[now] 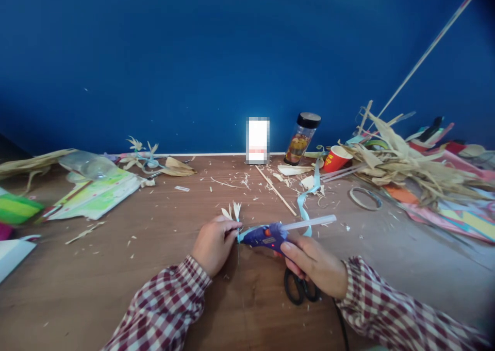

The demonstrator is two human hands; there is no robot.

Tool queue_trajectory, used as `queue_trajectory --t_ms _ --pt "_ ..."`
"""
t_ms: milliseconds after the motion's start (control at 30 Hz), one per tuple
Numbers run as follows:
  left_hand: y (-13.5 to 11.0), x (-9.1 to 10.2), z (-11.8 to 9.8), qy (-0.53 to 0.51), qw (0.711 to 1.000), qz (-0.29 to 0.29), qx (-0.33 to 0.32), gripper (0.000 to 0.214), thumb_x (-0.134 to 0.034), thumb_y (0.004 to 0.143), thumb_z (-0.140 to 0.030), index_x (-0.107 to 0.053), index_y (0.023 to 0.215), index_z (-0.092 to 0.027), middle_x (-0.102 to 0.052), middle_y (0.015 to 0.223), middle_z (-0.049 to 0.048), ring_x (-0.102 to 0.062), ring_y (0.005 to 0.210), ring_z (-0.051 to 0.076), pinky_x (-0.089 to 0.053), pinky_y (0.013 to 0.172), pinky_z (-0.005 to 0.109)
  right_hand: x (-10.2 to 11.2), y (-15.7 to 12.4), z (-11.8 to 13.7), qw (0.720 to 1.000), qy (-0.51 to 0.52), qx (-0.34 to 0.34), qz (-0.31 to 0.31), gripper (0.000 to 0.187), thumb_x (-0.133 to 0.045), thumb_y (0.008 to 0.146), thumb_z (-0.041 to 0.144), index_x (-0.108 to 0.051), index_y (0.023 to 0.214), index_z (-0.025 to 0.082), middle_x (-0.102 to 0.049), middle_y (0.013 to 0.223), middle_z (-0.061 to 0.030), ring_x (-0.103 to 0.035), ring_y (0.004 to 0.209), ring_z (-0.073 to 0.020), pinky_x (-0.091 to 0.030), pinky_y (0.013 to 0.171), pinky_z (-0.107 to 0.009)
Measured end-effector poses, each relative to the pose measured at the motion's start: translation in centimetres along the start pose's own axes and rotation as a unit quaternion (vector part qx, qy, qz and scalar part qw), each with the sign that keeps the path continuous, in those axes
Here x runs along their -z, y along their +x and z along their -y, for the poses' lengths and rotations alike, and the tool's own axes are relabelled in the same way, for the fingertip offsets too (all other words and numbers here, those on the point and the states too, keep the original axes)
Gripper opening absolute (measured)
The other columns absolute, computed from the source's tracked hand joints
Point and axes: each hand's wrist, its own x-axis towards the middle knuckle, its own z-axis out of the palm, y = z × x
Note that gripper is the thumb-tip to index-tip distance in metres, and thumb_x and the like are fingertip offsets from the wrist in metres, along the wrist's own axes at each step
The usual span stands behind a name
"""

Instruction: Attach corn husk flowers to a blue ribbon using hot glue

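Note:
My left hand [214, 243] is closed in a pinch on a small piece made of dry corn husk petals [232, 211] wrapped with light blue ribbon [305, 206]. My right hand [313, 263] grips a blue hot glue gun [265, 235], whose nozzle points left and touches the piece at my left fingertips. A white glue stick [309, 222] sticks out of the gun's back. The ribbon trails away to the right behind the gun. Black scissors [297, 289] lie on the wooden table [116, 289] under my right hand.
Dry corn husks [402, 160] and coloured papers are heaped at the right, with a red paper cup [335, 159], a black-lidded jar [302, 138] and a tape ring [365, 198]. Husk flowers [143, 152], green paper [96, 194] and a plastic bottle [91, 165] lie at the left. A thin stick [275, 189] lies mid-table.

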Motion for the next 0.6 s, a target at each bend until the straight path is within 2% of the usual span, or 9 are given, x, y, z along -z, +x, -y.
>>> queue_trajectory --t_ms 267,600 --pt "-0.04 0.13 -0.12 0.004 1.000 -0.002 -0.004 0.024 -0.049 0.074 -0.016 -0.068 0.088 -0.023 -0.067 0.086 0.0024 -0.060 0.080 0.017 -0.046 0.074 0.029 0.31 -0.02 0.00 1.000 0.007 -0.015 -0.018 0.040 -0.030 0.087 0.046 -0.052 0.082 0.014 -0.042 0.051 0.0041 -0.040 0.044 -0.0081 -0.033 0.043 -0.019" --pt "-0.05 -0.03 0.11 0.000 1.000 -0.002 -0.015 0.024 -0.049 0.075 -0.017 -0.068 0.089 -0.023 -0.067 0.087 0.0036 -0.059 0.082 0.017 -0.046 0.075 0.030 0.01 0.11 0.16 1.000 -0.006 0.010 -0.029 0.037 -0.030 0.087 0.045 -0.051 0.078 0.016 -0.044 0.051 0.0042 -0.040 0.043 -0.0079 -0.032 0.043 -0.019"
